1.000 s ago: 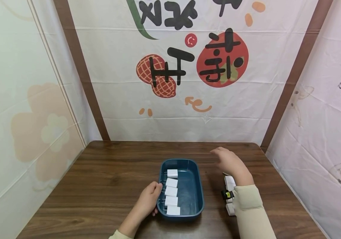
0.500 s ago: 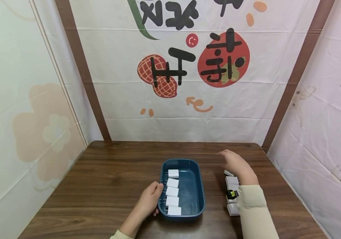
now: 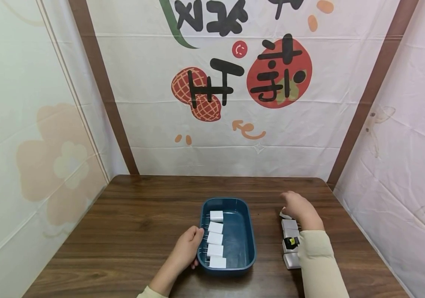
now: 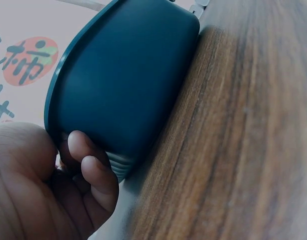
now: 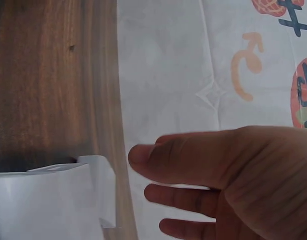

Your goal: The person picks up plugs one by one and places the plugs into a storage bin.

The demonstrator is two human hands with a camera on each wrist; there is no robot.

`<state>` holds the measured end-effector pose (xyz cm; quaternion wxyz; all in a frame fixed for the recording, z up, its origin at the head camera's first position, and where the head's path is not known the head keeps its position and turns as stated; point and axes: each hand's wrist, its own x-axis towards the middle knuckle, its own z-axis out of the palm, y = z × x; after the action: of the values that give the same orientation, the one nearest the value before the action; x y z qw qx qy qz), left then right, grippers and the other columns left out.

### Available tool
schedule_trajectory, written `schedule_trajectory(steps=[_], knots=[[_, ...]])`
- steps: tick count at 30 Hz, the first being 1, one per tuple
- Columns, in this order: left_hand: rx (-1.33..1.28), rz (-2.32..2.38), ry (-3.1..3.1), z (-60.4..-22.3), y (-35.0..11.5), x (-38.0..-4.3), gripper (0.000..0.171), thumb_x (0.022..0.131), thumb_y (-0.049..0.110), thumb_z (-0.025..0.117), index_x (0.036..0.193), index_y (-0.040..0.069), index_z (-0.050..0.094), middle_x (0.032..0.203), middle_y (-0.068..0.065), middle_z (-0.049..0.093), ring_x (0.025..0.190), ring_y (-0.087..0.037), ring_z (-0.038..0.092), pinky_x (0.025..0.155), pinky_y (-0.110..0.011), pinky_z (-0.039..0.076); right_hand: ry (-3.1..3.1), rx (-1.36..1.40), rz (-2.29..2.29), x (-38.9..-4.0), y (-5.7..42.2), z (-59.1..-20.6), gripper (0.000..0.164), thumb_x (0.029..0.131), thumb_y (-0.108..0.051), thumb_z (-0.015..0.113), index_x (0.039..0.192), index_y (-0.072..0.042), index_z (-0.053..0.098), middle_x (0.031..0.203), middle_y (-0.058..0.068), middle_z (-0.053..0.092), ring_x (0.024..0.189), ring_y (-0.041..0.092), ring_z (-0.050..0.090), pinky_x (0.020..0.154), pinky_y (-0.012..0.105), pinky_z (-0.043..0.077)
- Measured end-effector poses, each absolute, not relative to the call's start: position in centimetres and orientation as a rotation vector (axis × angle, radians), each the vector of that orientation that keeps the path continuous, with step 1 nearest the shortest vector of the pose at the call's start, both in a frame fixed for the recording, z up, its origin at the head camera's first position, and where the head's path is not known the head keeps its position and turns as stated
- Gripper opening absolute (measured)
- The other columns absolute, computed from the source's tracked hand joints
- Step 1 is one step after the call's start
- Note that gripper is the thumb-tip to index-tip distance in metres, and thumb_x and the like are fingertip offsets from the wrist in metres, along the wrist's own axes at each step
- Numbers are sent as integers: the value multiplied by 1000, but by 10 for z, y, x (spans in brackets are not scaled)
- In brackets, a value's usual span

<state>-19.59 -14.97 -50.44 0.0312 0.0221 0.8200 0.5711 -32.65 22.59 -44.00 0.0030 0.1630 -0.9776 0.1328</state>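
Observation:
A dark blue rectangular tray (image 3: 236, 238) stands on the table with several white charger plugs (image 3: 214, 239) lined up along its left side, prongs to the left. My left hand (image 3: 183, 250) grips the tray's left rim; in the left wrist view its curled fingers (image 4: 101, 175) lie against the outer wall. To the right, a second row of white charger plugs (image 3: 289, 224) lies on the table, partly behind my right forearm. My right hand (image 3: 301, 210) is over the far end of that row, fingers extended and holding nothing. In the right wrist view, a white charger (image 5: 48, 205) lies beside the fingertips.
The brown wooden table (image 3: 141, 223) reaches back to a printed white cloth (image 3: 152, 161), with more cloth at both sides. A small black device (image 3: 290, 243) with a yellow mark sits by my right sleeve, covering part of the right row.
My right hand has moved to the right and slightly down toward the far end of the right row. The left hand, tray and chargers stay as they were.

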Motion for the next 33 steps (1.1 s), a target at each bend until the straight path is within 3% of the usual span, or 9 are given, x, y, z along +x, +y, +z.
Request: schedule_trajectory(steps=[12,18,23,33], knots=[[62,1760,2523,-504,-150,-197,38,112,34,42,100,1,54,52,-4,52,35,-13,50,32,-34,47,-3151,298,408,-332,232,-451,52,84,-4,72,134,6,60,132,29,62,121,46,60,94,60,53],[55,1763,2517,-504,-150,-196,38,111,35,42,100,1,54,53,-4,53,35,-13,51,33,-33,48,-3158,240,400,-332,233,-455,42,84,-6,71,125,2,66,122,24,68,106,37,65,81,55,54],[49,1763,2510,-504,-150,-196,38,111,35,42,101,1,54,53,-4,53,35,-13,51,33,-33,47,-3166,203,412,-330,232,-457,32,85,-5,69,117,-2,71,115,20,70,87,28,61,71,48,51],[49,1752,2521,-503,-150,-195,37,112,34,42,101,1,54,53,-4,53,35,-13,50,33,-33,47,-3164,172,415,-330,230,-458,23,82,-2,66,104,-4,73,107,19,71,80,26,59,68,45,51]])
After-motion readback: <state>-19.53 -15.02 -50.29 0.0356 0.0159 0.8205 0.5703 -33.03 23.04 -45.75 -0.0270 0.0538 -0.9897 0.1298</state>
